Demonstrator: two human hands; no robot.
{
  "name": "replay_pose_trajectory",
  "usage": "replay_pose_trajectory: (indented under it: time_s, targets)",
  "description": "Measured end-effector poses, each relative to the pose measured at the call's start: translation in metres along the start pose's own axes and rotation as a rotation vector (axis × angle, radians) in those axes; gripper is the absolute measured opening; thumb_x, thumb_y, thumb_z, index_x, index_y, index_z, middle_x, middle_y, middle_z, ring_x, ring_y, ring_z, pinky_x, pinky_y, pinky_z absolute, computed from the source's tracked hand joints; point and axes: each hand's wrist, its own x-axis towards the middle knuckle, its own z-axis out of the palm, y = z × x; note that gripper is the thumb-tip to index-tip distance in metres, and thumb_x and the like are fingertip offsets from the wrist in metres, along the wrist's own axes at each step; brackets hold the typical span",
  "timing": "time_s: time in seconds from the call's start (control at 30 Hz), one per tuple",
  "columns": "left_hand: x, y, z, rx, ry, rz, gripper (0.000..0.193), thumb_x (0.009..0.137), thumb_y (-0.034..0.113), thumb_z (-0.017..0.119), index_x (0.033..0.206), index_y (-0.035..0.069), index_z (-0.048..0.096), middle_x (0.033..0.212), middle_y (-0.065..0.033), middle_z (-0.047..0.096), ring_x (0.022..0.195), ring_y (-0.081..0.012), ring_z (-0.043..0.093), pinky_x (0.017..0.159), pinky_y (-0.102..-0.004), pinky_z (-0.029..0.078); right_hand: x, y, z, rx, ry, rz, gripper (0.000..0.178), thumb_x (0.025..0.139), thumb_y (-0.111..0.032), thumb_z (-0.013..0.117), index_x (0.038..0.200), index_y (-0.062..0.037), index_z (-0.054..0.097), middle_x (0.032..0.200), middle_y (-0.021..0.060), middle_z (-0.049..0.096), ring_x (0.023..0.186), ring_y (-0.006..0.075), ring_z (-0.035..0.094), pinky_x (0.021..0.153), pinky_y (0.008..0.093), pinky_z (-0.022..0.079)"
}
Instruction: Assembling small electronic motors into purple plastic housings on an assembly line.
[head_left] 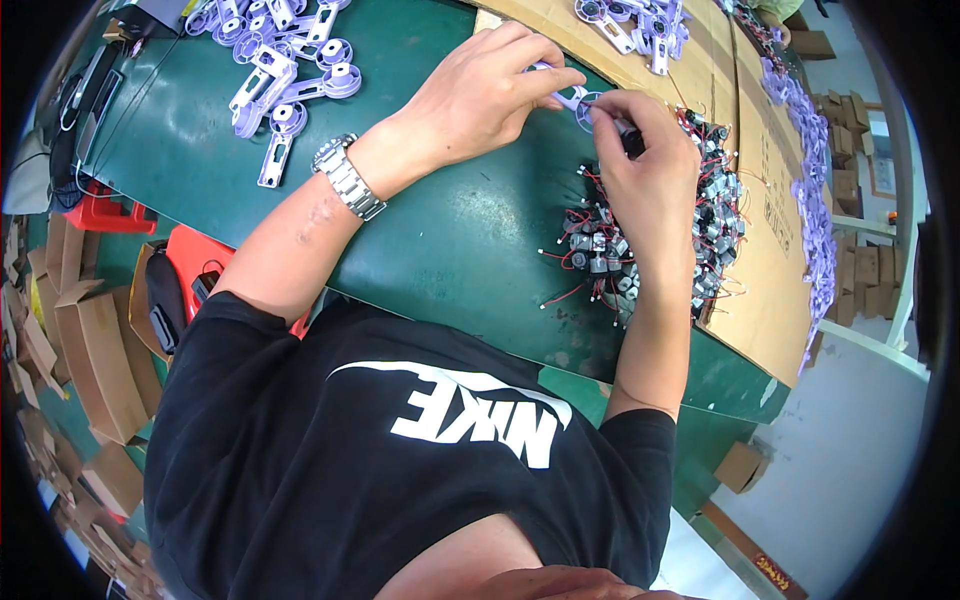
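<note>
Between my hands, above the green table (450, 250), is a purple plastic housing (578, 98) with a round ring at one end. The fingers of my left hand (500, 85) are closed on its narrow end. My right hand (650, 150) pinches at the ring end, with a small black part (628, 137), seemingly a motor, in its curled fingers. Under and beside the right wrist lies a heap of small motors with red wires (598, 250). At the far left rests a pile of purple and white housings (285, 80).
A flattened cardboard sheet (765, 230) covers the table's right side. More purple housings (640, 28) sit at its far end, and a long row of purple parts (812, 190) runs along its outer edge. A red stool (110, 212) and cardboard boxes (95, 350) stand at the left.
</note>
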Motion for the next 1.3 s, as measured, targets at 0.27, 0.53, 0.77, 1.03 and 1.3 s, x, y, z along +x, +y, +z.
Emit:
replay_pose_trajectory:
  time_s: [0.27, 0.53, 0.77, 1.03, 1.3]
  targets:
    - [0.001, 0.007, 0.000, 0.021, -0.025, 0.029, 0.038, 0.077, 0.000, 0.078, 0.113, 0.008, 0.074, 0.102, -0.0084, 0.065, 0.094, -0.0303, 0.062, 0.080, -0.0408, 0.053, -0.003, -0.007, 0.001, 0.052, -0.034, -0.013, 0.009, 0.087, 0.000, 0.070, 0.096, -0.0005, 0.072, 0.088, 0.0143, 0.072, 0.079, 0.0333, 0.071, 0.073, 0.0396, 0.056]
    - [0.004, 0.007, -0.002, 0.003, 0.057, 0.042, 0.040, 0.075, 0.000, 0.080, 0.113, 0.008, 0.074, 0.101, -0.0086, 0.065, 0.092, -0.0302, 0.062, 0.078, -0.0405, 0.052, -0.006, -0.008, -0.002, -0.241, 0.100, -0.154, 0.008, 0.089, -0.001, 0.071, 0.097, -0.0002, 0.073, 0.092, 0.0144, 0.069, 0.087, 0.0340, 0.066, 0.078, 0.0436, 0.053]
    - [0.004, 0.009, -0.001, 0.022, 0.060, 0.063, 0.037, 0.076, 0.001, 0.079, 0.112, 0.006, 0.074, 0.100, -0.0090, 0.065, 0.091, -0.0306, 0.062, 0.078, -0.0406, 0.052, -0.009, -0.009, 0.005, -0.252, 0.082, -0.119, 0.007, 0.089, 0.001, 0.070, 0.095, 0.0005, 0.072, 0.090, 0.0152, 0.067, 0.086, 0.0341, 0.064, 0.077, 0.0444, 0.052]
    - [0.001, 0.007, -0.003, 0.063, 0.049, 0.030, 0.035, 0.077, 0.001, 0.079, 0.111, 0.005, 0.073, 0.099, -0.0089, 0.065, 0.091, -0.0299, 0.062, 0.079, -0.0409, 0.053, -0.002, -0.016, -0.001, 0.033, -0.019, 0.075, 0.030, 0.082, 0.004, 0.078, 0.110, 0.0005, 0.067, 0.091, 0.0123, 0.066, 0.082, 0.0250, 0.067, 0.069, 0.0356, 0.055]
    - [0.004, 0.010, -0.005, 0.035, 0.068, -0.035, 0.035, 0.077, 0.001, 0.079, 0.111, 0.004, 0.074, 0.098, -0.0096, 0.066, 0.091, -0.0299, 0.062, 0.079, -0.0404, 0.053, 0.001, -0.002, -0.014, 0.037, -0.001, -0.111, 0.036, 0.080, 0.003, 0.083, 0.111, 0.0007, 0.066, 0.098, 0.0127, 0.073, 0.075, 0.0196, 0.072, 0.067, 0.0292, 0.058]
